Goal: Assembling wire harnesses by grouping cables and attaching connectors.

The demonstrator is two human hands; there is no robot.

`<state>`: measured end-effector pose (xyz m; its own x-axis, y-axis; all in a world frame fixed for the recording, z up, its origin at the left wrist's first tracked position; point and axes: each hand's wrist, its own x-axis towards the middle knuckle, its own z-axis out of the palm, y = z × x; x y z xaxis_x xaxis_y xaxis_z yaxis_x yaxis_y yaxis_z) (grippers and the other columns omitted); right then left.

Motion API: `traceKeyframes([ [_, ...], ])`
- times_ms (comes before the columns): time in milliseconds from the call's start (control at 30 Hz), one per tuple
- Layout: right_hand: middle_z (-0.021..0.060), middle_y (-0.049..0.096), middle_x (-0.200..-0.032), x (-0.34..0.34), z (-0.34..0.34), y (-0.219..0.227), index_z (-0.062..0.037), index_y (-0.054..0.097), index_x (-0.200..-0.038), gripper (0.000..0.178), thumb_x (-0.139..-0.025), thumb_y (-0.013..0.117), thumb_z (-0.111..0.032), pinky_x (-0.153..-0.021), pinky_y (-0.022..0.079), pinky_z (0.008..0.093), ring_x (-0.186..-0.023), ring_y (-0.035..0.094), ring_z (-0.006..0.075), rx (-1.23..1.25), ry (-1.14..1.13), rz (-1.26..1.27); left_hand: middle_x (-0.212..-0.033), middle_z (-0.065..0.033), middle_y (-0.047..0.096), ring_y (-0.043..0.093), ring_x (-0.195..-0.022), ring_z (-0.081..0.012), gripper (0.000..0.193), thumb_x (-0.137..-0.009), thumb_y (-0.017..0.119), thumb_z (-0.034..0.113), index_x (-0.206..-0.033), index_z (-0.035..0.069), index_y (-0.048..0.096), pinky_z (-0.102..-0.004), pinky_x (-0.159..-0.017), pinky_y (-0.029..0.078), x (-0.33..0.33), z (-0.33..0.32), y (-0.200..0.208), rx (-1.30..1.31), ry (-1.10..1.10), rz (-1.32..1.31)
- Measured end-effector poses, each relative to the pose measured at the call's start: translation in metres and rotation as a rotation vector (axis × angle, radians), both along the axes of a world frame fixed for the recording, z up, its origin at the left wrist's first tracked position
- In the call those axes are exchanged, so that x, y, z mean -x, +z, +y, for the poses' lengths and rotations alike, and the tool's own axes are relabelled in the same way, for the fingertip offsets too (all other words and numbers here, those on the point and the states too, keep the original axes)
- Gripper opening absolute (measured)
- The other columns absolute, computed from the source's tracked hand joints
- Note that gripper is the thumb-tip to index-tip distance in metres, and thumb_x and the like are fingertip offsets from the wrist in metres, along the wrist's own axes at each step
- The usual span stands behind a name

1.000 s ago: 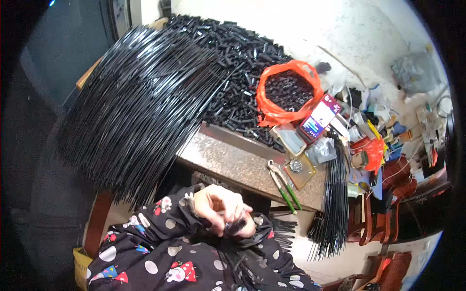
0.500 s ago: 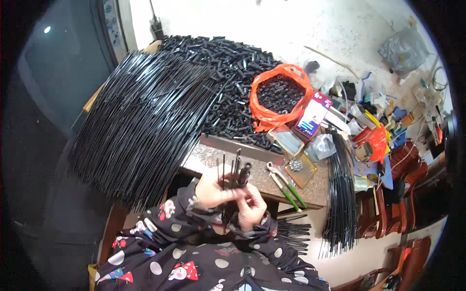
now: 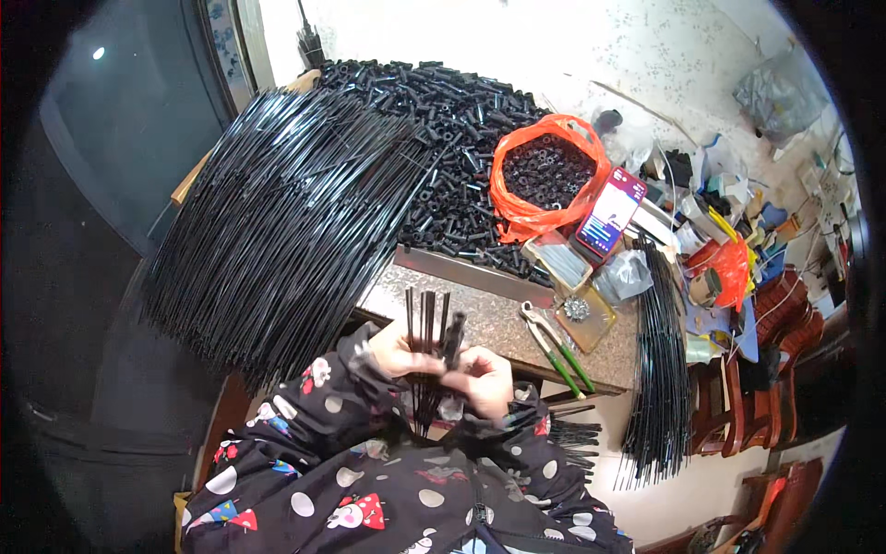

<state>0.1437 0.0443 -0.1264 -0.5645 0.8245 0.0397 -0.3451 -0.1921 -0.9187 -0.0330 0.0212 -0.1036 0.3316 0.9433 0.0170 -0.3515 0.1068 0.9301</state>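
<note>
Over my lap, just in front of the table edge, my left hand (image 3: 395, 353) is closed around several thin black ribs (image 3: 426, 319), like umbrella ribs, which stand roughly upright. Close against it, my right hand (image 3: 485, 380) pinches a short black tubular part (image 3: 453, 340), blurred by motion; the fingertips of both hands meet around the ribs. Whether the ribs are joined to the tubular part cannot be made out. On the table to the left lies a large sheaf of black ribs (image 3: 286, 222). Behind my hands is a heap of short black tubes (image 3: 443, 185).
A metal strip (image 3: 475, 270) edges the heap. To its right are an orange bag (image 3: 506, 214) of small black parts, a phone (image 3: 609, 218), green-handled pincers (image 3: 559, 355) and a round silver part (image 3: 576, 308). Another rib bundle (image 3: 657, 388) hangs over the table's right edge.
My hands have lowered slightly, and the tubular part has tilted and moved down a little between them. The whole view has shifted slightly, so the table sits further right.
</note>
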Motion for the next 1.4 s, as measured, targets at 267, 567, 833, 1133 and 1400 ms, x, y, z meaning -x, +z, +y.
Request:
traceKeyframes([
  [267,-0.0002,0.054,-0.069,0.018,-0.01,0.007,-0.0026,0.054,-0.077,0.021,-0.066,0.071,0.001,-0.055,0.04,0.0181,-0.06,0.048,0.0048,-0.268,-0.485,-0.256,-0.084,-0.01,0.054,0.054,-0.077,-0.0216,0.033,-0.072,0.066,0.021,-0.093,0.002,0.05,-0.0314,-0.071,0.043,-0.017,-0.002,-0.016,-0.393,0.244,0.641],
  [567,-0.0001,0.05,-0.079,0.014,0.001,0.015,-0.0036,0.045,-0.098,0.042,-0.065,0.07,0.001,-0.064,0.04,0.0193,-0.07,0.046,0.0056,-0.036,-0.243,-0.142,-0.078,-0.0034,0.053,0.05,-0.074,-0.0119,0.019,-0.071,0.057,-0.006,-0.08,0.004,0.044,-0.0264,-0.069,0.042,-0.044,-0.005,-0.015,-0.183,0.407,0.116],
  [833,0.0069,0.05,-0.066,0.011,-0.007,0.043,-0.0025,0.056,-0.067,0.017,-0.059,0.07,0.001,-0.058,0.04,0.0303,-0.061,0.049,0.0211,-0.64,-0.535,-0.432,-0.084,-0.0091,0.058,0.057,-0.081,-0.016,0.01,-0.078,0.053,0.002,-0.087,-0.002,0.053,-0.0292,-0.074,0.046,-0.044,-0.002,0.003,-0.319,0.468,0.182],
  [1133,0.0098,0.057,-0.083,-0.069,-0.001,0.058,-0.0023,0.058,-0.095,0.03,-0.066,0.066,-0.005,-0.066,0.046,0.0338,-0.073,0.055,0.0277,-1.245,-0.671,-0.774,-0.071,0.0002,0.049,0.047,-0.066,-0.0086,0.014,-0.076,0.06,-0.001,-0.082,0.004,0.048,-0.0235,-0.062,0.038,-0.007,-0.023,0.067,-0.424,0.141,0.197],
  [1400,0.0127,0.048,-0.092,-0.123,0.011,-0.059,-0.0061,0.053,-0.096,0.036,-0.061,0.061,-0.003,-0.071,0.043,0.0364,-0.087,0.05,0.0261,-0.727,-0.445,-1.127,-0.057,0.0072,0.042,0.038,-0.052,-0.004,0.054,-0.07,0.07,0.007,-0.118,0.001,0.044,-0.0199,-0.049,0.031,-0.042,-0.007,0.09,-0.753,0.269,0.448],
])
